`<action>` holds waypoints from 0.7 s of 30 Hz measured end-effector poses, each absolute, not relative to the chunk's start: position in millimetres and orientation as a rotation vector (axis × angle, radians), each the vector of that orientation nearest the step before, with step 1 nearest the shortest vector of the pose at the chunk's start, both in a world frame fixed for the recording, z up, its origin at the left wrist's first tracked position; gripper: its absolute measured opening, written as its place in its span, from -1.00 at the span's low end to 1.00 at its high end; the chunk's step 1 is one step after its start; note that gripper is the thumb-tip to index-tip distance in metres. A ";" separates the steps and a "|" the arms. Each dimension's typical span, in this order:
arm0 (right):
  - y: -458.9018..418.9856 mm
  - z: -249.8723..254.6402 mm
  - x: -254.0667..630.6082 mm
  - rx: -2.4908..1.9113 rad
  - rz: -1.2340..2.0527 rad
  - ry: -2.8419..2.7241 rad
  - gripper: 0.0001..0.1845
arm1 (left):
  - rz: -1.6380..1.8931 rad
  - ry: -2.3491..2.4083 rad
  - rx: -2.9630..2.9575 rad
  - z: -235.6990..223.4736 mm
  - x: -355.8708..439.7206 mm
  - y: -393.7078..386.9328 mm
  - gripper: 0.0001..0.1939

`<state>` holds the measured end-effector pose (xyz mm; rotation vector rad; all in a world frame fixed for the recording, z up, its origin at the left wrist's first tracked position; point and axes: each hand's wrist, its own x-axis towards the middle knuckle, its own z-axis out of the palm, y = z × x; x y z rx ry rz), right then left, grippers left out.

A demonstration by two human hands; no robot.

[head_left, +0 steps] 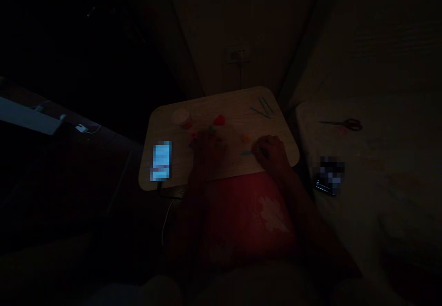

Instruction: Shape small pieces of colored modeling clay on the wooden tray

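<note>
One slim blue-green strip (246, 153) pointed left beside the curled right hand (272, 153)

The right hand's fingers were bent inward over a small teal patch (263, 151); whether they pinched it, or whether it belonged to the strip, the gloom did not show. The strip lay near the tabletop's front edge, its long axis running roughly left to right, its free end toward the left hand (209, 149). It looked narrow, straight and dull. The left hand was a dark blur, its grip impossible to tell, just beside green pieces (211, 129) and a red piece (219, 120). Between the hands sat a small orange piece (246, 138). Farther out on the wooden tabletop (235, 106) were a pale round container (181, 117), a lit phone (161, 161) and several thin blue-green sticks (268, 106). Scissors (352, 124) lay off to the right, on a pale surface (373, 158).
</note>
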<state>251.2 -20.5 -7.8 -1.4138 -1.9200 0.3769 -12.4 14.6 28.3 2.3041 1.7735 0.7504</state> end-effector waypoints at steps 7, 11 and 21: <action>-21.4 -7.9 249.7 -1.386 0.348 -1.823 -0.89 | 0.740 1.750 2.310 21.1 -6.0 14.7 -0.79; -21.7 -7.4 248.4 -1.353 0.342 -1.740 -0.87 | 0.711 1.700 2.314 28.1 3.2 16.8 -0.91; -28.4 -1.6 242.2 -1.299 0.344 -1.845 -0.80 | 0.958 1.419 2.151 16.6 32.1 4.4 -0.90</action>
